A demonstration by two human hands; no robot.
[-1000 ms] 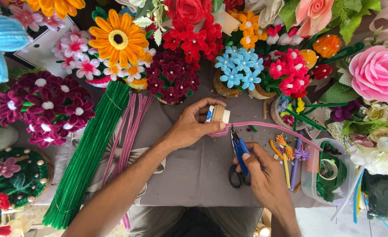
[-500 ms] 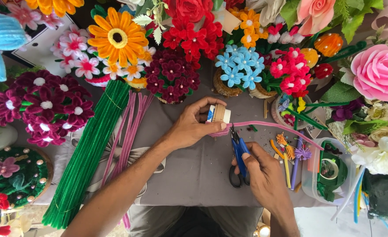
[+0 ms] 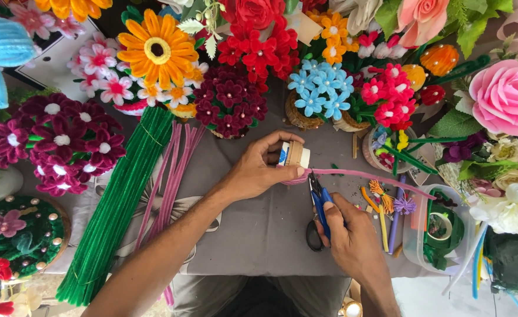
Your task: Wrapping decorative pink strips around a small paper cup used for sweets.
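The left hand [image 3: 259, 170] pinches a small cylinder [image 3: 295, 155] wound with a pink fuzzy wire [image 3: 376, 178], whose long free end runs rightward along the tabletop [image 3: 259, 229], while the right hand [image 3: 353, 240], closed around blue-handled scissors [image 3: 319, 205], points their tips at the wire just beside the cylinder.

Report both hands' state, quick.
Left hand: closed, holding a small tan block and a pink pipe cleaner.
Right hand: closed on blue-handled scissors.

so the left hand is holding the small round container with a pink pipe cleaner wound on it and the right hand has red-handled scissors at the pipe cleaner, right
Not quite: the head view shows the scissors in the right hand have blue handles, not red. The rest holds.
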